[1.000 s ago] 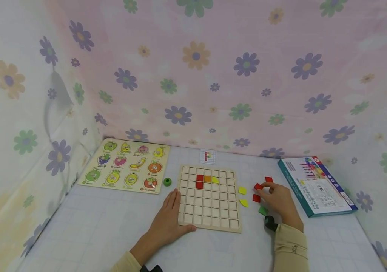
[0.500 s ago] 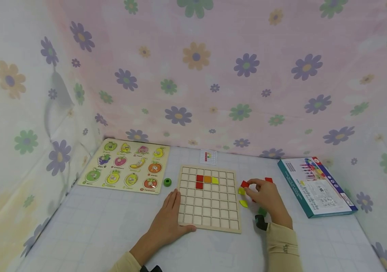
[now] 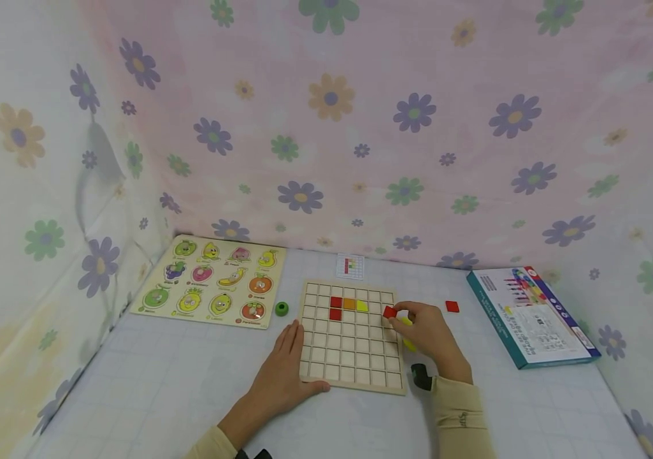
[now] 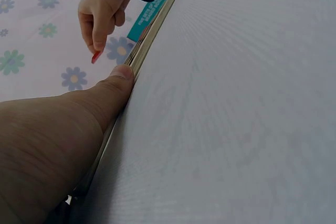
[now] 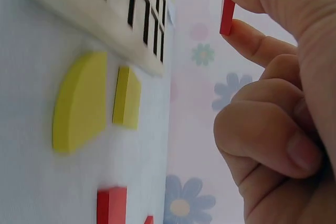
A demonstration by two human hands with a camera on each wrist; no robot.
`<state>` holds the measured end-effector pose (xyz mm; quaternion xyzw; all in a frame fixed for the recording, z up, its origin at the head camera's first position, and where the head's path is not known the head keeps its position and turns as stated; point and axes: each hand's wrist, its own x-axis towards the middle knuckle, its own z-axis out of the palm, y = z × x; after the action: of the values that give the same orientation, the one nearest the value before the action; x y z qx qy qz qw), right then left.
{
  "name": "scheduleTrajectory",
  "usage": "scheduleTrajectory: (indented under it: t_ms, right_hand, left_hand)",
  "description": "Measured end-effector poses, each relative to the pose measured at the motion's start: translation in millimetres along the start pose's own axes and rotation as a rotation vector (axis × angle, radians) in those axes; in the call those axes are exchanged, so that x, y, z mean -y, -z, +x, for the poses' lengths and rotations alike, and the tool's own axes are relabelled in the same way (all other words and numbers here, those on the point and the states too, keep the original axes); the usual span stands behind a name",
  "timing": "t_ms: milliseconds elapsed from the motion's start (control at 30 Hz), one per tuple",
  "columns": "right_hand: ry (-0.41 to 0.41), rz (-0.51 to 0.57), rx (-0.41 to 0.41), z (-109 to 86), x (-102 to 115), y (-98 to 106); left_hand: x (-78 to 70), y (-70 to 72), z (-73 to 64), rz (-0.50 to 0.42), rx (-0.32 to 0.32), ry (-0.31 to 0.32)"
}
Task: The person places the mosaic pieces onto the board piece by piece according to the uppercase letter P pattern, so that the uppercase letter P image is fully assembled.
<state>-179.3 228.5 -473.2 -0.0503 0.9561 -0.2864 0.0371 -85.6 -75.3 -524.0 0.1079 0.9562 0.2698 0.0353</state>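
Seemingly filling the board [image 3: 348, 357].
At lower centre, the left hand [image 3: 280, 376] is bracing it, fingers straight, thumb apart; right of centre, the right hand [image 3: 432, 333] is pinching a raised red tile [image 3: 389, 312], probably needing lining up, then lowering.

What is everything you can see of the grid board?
The grid board is pale, wood-like and rectangular, divided into square cells inside a rim. It lies flat on the table. Two red pieces, an orange piece and a yellow piece sit in cells; most others look bare. The left hand touches its left side and near edge.
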Motion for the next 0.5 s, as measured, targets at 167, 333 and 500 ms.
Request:
scheduleTrajectory:
  t_ms: [167, 333, 500]
  right_hand:
    - [0.021, 0.012, 0.032, 0.5, 12, -6]
    - [0.131, 0.047, 0.035, 1.3, 25, -13]
    - [0.196, 0.046, 0.042, 2.2, 39, -23]
  left_hand:
    - [-0.5, 0.3, -0.2, 0.006, -0.003, -0.002]
    - [-0.9, 0.3, -0.2, 0.002, -0.006, -0.004]
    - [-0.1, -0.5, 0.2, 0.013, -0.006, -0.002]
